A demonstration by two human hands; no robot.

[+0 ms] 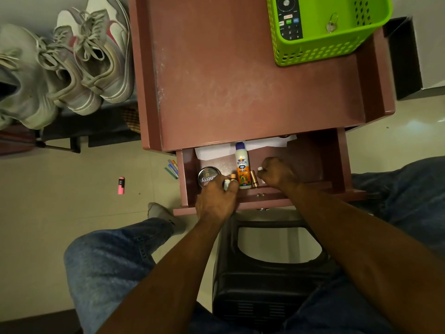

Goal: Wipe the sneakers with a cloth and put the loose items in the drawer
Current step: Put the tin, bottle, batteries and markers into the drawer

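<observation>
The drawer of the brown cabinet stands pulled out below me. Inside lie a white glue bottle, a round polish tin, a gold battery and white paper. My left hand reaches over the drawer front and grips a small white item beside another battery. To the right of the glue bottle, my right hand is curled around a small white-tipped item. Grey sneakers sit on a rack at the left.
A green basket holding a remote and a padlock stands on the cabinet top. On the floor lie a pink highlighter and several pens. A black stool sits between my knees.
</observation>
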